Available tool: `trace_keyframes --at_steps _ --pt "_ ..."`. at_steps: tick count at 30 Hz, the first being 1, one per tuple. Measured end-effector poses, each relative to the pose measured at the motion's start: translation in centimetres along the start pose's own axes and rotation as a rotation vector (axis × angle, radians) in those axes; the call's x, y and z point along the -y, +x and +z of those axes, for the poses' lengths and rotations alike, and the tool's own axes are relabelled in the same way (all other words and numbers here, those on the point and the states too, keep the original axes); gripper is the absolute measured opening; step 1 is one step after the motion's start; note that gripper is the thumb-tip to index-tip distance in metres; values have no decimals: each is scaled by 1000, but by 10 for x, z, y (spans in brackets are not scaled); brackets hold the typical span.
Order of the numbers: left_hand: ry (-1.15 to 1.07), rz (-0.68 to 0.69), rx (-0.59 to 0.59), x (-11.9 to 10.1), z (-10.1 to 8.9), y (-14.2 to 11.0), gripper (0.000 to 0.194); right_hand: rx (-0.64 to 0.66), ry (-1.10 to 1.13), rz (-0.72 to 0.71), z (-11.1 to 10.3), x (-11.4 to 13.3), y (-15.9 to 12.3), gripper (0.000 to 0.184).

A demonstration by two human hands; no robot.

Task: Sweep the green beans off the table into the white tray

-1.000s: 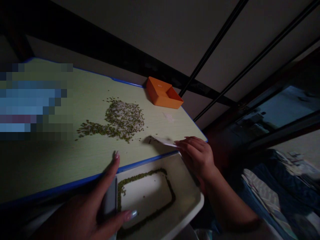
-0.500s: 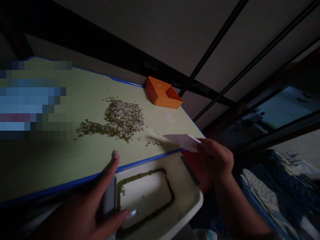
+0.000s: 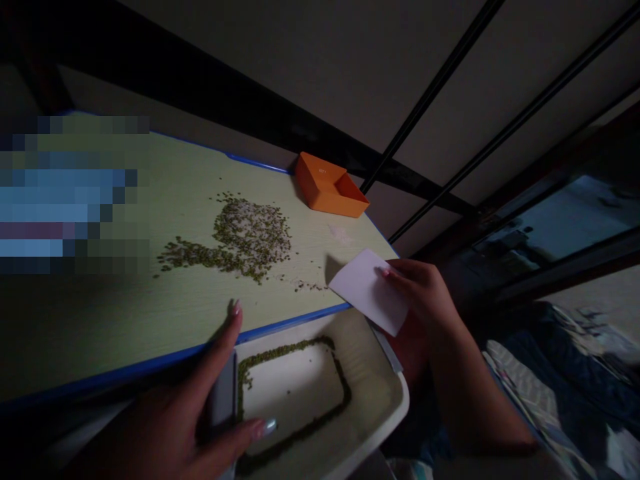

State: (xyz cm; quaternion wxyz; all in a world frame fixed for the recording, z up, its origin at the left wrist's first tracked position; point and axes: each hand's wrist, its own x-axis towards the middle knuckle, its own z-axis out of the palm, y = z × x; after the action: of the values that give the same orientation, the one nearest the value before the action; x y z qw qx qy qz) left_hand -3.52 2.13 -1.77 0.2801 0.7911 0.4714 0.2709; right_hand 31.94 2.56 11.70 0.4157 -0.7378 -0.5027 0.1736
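My right hand pinches a white piece of paper or card, held tilted over the table's blue edge. A pale plastic tub sits against the table edge below it. Small green beans line the tub's bottom edges. My left hand holds the tub's left side, thumb inside and a finger reaching along the table edge. On the pale green table lies a spread of green beans mixed with white grains; a thin trail of them runs toward the paper.
An orange open box stands at the table's far right corner. A faint white patch lies in front of it. Something blue at the left is pixelated. Dark panels rise behind the table, and fabric is heaped at the lower right.
My right hand has turned the paper, so its broad face now shows, and its edge sits close to the bean trail. My left hand and the tub look almost unchanged.
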Motion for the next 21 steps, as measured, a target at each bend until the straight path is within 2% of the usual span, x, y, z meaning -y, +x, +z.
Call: trace_keyframes --at_steps 3,10,12,14,21 --pt "13 19 -22 1 0 -1 87 21 2 -11 2 -3 1 50" --pt "55 -44 -6 4 1 -4 86 57 0 -35 6 -5 5 46" --pt "44 -11 -5 3 1 -3 86 72 32 -33 6 -5 4 43" --pt "8 35 -25 3 0 -1 87 85 55 -25 5 -5 2 42" --pt "30 -24 0 1 2 0 87 93 77 38 -4 -2 -3 41"
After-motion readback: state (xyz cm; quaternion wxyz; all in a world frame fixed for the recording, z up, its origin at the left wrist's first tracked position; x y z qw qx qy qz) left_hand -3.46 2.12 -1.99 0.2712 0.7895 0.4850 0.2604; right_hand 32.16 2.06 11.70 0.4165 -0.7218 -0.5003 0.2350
